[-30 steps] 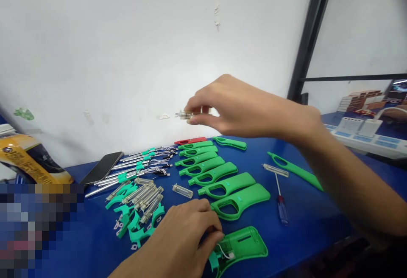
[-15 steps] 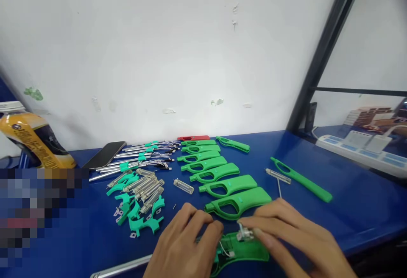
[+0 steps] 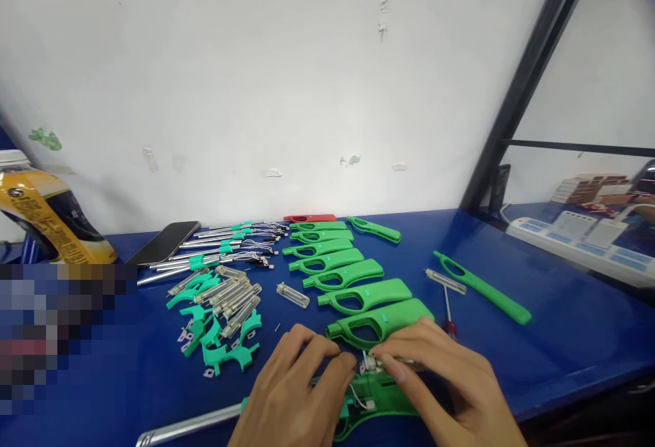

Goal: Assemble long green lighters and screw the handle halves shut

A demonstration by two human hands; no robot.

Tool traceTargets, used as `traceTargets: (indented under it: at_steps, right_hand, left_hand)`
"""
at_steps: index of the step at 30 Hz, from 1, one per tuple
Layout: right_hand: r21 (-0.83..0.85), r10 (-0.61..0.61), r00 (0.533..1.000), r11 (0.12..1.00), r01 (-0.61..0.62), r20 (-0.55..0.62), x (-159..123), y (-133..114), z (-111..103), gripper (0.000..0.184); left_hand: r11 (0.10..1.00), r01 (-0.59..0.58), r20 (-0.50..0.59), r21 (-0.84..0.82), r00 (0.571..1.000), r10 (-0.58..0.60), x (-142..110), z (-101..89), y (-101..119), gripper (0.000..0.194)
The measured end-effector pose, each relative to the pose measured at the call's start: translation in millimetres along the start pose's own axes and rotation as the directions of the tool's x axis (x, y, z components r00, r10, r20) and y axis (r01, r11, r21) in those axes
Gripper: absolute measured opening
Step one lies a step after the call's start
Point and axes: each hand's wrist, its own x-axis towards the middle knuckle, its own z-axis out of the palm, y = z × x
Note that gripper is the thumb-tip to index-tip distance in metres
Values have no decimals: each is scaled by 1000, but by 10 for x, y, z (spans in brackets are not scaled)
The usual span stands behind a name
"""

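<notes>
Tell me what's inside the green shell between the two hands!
Inside the open green shell is a white wire with a small white plug. The left hand covers one end, the right hand part of the other, so anything there is hidden.

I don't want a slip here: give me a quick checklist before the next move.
1. Left hand on the open green shell: ok.
2. Clear tube pinched in the right hand: ok.
3. Tube seated in the shell: cannot tell, fingers cover much of it.
4. White wire within the shell: ok where visible.
5. Metal rod joined to the shell: cannot tell, left hand covers that end.
</notes>
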Motion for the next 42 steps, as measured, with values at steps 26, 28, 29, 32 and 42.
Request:
traceTargets:
  at_steps: [26,28,29,32,42]
  right_hand:
    - [4,-20,999,1000,21,-33,23,-69,-2,15]
    - [26,-45,998,999,47,-53,49,-89,0,15]
    - [35,-52,997,998,53,-53,60,-94,1,15]
    - [55,-60,997,997,62,-38,90,-93,2,15]
    - [74,-40,999,996,41,-19,65,-68,-10,21]
  left_hand:
    - [998,12,36,-62,999,-9,2,-32,14,27]
    - [998,14,25,-62,1000,-13,15,-37,21,28]
    - [998,15,16,-56,1000,-14,22,-37,24,28]
    - [999,0,-1,-33,1000,0,37,-30,33,29]
    - [999,-3,9,-32,1000,3,31,-42,31,28]
